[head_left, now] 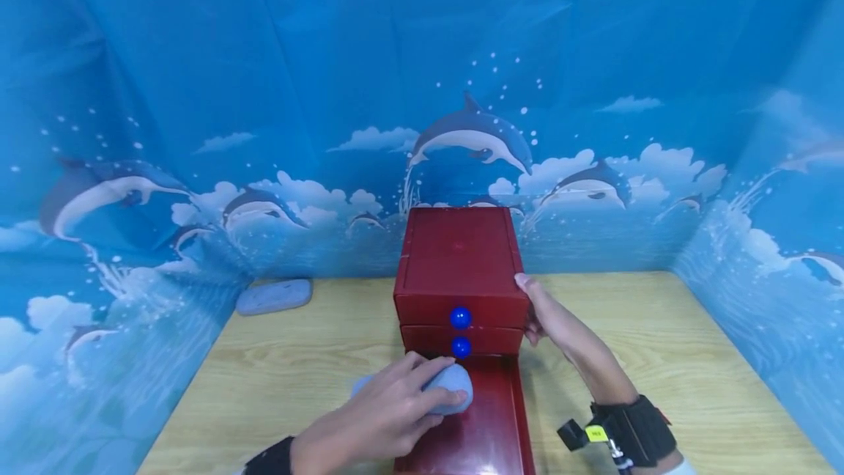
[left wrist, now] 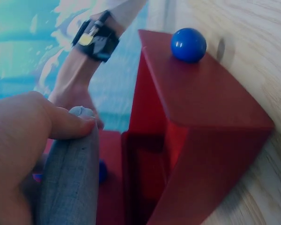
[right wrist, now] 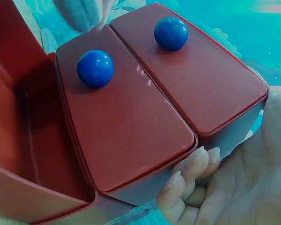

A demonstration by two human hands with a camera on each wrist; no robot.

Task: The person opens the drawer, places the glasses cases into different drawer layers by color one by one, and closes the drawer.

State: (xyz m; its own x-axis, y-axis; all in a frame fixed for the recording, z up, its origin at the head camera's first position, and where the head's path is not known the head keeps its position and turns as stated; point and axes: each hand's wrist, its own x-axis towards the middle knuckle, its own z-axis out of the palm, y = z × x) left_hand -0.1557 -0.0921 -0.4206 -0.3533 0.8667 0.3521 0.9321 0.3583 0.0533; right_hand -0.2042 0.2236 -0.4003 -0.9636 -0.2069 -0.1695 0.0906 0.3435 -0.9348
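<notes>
A grey-blue glasses case (left wrist: pixel 70 183) is in my left hand (head_left: pixel 382 409), gripped with the thumb on one side and the fingers on the other. The hand holds it above the pulled-out bottom drawer (head_left: pixel 484 416) of a dark red drawer cabinet (head_left: pixel 461 251). My right hand (head_left: pixel 550 314) holds the cabinet's right side, thumb at the top edge and curled fingers against the side wall, as the right wrist view shows. Above the pulled-out drawer, the top drawer (right wrist: pixel 196 79) and middle drawer (right wrist: pixel 126 126) are closed, each with a round blue knob.
Another grey-blue case (head_left: pixel 274 297) lies at the back left of the wooden table (head_left: pixel 297 358). A dolphin-printed blue backdrop (head_left: pixel 330 94) encloses the back and sides. The bottom drawer's front, with its blue knob (left wrist: pixel 188 45), juts toward me.
</notes>
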